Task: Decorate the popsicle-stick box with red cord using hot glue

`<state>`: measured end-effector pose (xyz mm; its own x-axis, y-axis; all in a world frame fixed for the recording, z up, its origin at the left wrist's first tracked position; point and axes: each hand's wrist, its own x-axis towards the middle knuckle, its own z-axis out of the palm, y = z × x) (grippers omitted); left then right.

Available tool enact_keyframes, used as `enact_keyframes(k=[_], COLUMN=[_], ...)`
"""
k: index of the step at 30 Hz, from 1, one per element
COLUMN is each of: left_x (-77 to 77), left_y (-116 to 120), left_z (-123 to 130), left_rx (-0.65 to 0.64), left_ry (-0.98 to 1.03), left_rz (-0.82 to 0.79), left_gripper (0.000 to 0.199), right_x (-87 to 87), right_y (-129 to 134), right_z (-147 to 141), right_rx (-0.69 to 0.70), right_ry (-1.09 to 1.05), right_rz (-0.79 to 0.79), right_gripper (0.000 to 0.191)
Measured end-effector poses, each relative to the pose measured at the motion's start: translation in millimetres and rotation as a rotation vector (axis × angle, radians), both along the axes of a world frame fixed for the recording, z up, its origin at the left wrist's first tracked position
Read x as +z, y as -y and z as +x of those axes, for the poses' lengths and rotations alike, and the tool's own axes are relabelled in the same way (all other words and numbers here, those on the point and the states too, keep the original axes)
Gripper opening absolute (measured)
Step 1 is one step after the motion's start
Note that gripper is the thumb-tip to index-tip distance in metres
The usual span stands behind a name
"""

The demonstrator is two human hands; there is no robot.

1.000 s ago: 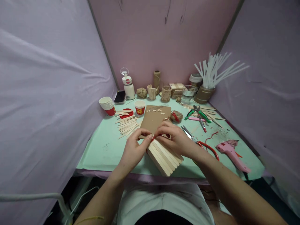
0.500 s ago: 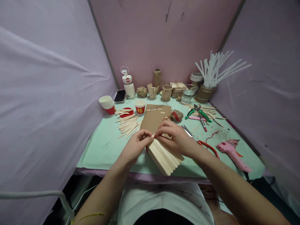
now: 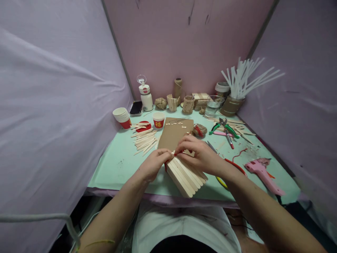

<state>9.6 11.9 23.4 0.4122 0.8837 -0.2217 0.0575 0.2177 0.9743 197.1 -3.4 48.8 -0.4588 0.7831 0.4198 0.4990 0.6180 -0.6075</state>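
Across the front of the green counter (image 3: 109, 170) we log a cardboard sheet (image 3: 172, 137), lying flat. Just on our side of it, near the edge, is the stick piece (image 3: 187, 180), its slats fanning toward us; we cannot tell whether it rests or is lifted.

Both hands meet at its narrow far end. The left hand (image 3: 152, 164) pinches the left corner there; whether cord is caught too, we cannot see. The right hand (image 3: 198, 153) closes thumb and finger on what looks like red cord (image 3: 165, 167), which also shows down the piece's left side.

Judging the handling: we do well to brace the corner with the left grip, draw the cord with light, even tension from the right, and press along the slats rather than across, lest they shift.

Writing, by size of carrier: the white bottle (image 3: 146, 100) bears a red round mark, too small to read; the cup stack (image 3: 122, 118) shows a red band, no legible print; the single cup (image 3: 158, 121) carries a gold 福 on red.
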Motion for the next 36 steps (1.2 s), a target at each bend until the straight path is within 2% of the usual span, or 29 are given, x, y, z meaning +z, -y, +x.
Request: enact_keyframes(k=[7,22,27,32,36], left_x=[-1.2,0.9,-1.4,3.8,9.8], left_y=[1,0,-1,-1,0], left_z=[-1,-4,-3,-3,-4], left_rx=[-0.024,-0.040,-0.029,-0.042,-0.055], left_ry=[0.035,0.042,0.073,-0.021,-0.081], left_rz=[-0.012,-0.022,-0.011,0.052,0.045], left_gripper=[0.014,0.013,0.017,0.019,0.019], right_x=[-0.5,-4.2,-2.2,-0.6,-3.2], right_y=[-3,-4,-2,0,-1], right_z=[-5,-5,-8,-9,-8], right_rx=[0.003,0.009,-0.019,-0.031,-0.034], right_ry=[0.088,0.112,0.124,0.136,0.138], right_rz=[0.023,0.023,-0.023,-0.017,0.009], right_gripper=[0.012,0.012,0.011,0.012,0.012])
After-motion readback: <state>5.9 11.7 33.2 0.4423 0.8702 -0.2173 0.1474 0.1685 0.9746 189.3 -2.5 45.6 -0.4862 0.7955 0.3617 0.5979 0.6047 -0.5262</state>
